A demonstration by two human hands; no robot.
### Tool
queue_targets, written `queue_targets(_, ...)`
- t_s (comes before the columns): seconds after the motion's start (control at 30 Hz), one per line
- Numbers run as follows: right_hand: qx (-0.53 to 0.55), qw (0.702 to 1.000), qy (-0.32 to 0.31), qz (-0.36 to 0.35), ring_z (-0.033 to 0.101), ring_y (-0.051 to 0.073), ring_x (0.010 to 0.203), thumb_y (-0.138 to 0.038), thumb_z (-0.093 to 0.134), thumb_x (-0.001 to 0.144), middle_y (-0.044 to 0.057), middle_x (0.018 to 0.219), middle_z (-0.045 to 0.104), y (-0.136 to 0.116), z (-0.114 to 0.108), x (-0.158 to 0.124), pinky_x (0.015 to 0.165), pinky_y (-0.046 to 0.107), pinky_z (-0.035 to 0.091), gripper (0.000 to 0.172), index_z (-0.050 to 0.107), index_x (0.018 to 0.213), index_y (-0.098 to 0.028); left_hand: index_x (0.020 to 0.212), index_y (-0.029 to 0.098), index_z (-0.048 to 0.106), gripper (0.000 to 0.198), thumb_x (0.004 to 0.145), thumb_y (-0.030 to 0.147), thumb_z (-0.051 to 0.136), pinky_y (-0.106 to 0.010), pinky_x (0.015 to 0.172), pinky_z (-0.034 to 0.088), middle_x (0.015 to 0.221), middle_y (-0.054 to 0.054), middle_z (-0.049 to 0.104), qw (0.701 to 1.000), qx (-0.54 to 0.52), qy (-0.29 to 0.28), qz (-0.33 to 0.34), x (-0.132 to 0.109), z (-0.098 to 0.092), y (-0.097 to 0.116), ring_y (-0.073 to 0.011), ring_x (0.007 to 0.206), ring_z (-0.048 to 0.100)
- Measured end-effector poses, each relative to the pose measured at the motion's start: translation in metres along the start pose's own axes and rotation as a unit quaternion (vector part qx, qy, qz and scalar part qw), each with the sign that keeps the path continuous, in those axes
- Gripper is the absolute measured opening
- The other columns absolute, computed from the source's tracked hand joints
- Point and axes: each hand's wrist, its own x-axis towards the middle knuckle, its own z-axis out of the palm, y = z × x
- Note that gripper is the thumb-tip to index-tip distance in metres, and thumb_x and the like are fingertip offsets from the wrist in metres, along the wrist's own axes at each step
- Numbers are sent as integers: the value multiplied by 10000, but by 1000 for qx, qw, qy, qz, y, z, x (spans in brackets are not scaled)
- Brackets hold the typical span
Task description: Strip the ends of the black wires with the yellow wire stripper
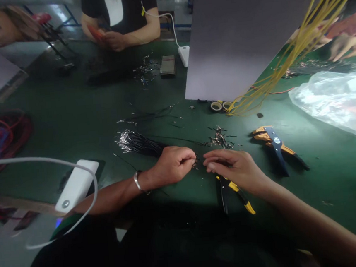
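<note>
My left hand (173,165) is closed around the end of a bundle of black wires (138,143), whose silver stripped ends fan out to the left on the green mat (79,117). My right hand (232,168) curls beside it, fingertips almost meeting the left hand's; anything pinched there is too small to see. Yellow-handled pliers (235,195) lie partly under my right hand. A blue-and-orange wire stripper (275,147) rests further right, and a small heap of wire scraps (220,138) lies just above my hands.
A co-worker (118,22) across the table holds something orange. Another person's hand (346,46) shows at right, beyond yellow wires (298,52) hanging before a grey board (250,31). A plastic bag (334,103), tape rolls (216,106), a white device (76,186) and a red-blue wire coil (1,140) surround me.
</note>
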Motion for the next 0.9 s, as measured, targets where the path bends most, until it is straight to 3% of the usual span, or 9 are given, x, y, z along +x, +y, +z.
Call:
queue_targets(0.17, 105, 994, 9, 9, 708, 184, 620, -306, 639, 792, 51, 693, 733, 0, 18, 10, 631, 326, 591, 190, 734, 855, -154, 712, 155, 624, 131, 777, 84, 535, -194, 585, 448, 619, 3, 661, 1000, 12, -11, 10, 0, 0, 0, -95, 570, 606)
queue_targets(0.3, 130, 991, 13, 16, 698, 170, 590, -274, 638, 772, 44, 673, 727, 2, 20, 11, 591, 301, 587, 155, 735, 809, -158, 710, 159, 623, 147, 787, 94, 516, -193, 581, 445, 620, 5, 665, 1000, 15, -22, 10, -1, 0, 0, -95, 571, 608)
queue_targets(0.47, 10, 999, 23, -46, 677, 163, 604, -202, 586, 766, 28, 642, 722, 2, 21, 12, 583, 268, 532, 152, 735, 750, -178, 709, 162, 623, 154, 784, 96, 505, -201, 570, 430, 611, 8, 657, 999, 24, -37, 10, -1, 1, 2, -97, 565, 596)
queue_targets(0.63, -109, 980, 89, -141, 626, 146, 568, -139, 539, 732, 24, 632, 688, 2, 27, 12, 558, 249, 476, 172, 686, 658, -185, 696, 157, 607, 158, 783, 94, 492, -217, 569, 427, 589, 3, 632, 998, 8, -55, 19, -3, 3, 6, -107, 562, 575)
queue_targets(0.9, -160, 955, 128, -214, 541, 125, 494, -99, 492, 695, 4, 544, 599, 5, 34, 14, 504, 241, 423, 189, 598, 573, -196, 677, 153, 601, 159, 778, 79, 504, -196, 552, 419, 589, 9, 623, 994, -64, -76, -34, -3, 5, 7, -88, 545, 551)
